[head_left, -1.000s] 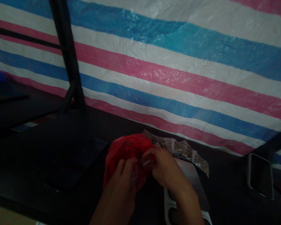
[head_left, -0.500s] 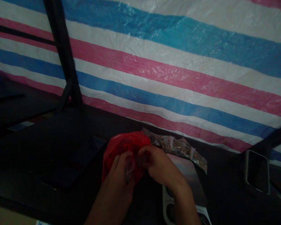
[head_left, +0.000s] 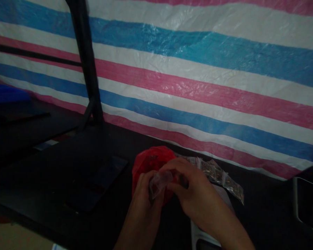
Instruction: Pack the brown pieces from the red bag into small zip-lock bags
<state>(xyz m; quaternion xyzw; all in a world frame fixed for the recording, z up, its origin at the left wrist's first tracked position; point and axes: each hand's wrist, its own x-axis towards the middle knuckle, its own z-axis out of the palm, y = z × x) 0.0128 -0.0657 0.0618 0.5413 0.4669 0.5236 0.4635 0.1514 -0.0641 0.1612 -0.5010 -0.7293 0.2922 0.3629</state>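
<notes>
L hand (head_left: pixel 143 194) and R hand (head_left: pixel 195 194) meet over dark surface (head_left: pixel 67 173), both grips pinched on a small clear plastic pouch (head_left: pixel 159 180). Pouch held just in front of red plastic bag (head_left: pixel 148 163). Row of filled clear packets (head_left: pixel 219 175) lies beside R hand, near striped tarp (head_left: pixel 198 86). Lighting dim.

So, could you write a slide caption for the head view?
Two hands, left hand and right hand, pinch a small clear bag before a red bag near filled packets.
</notes>
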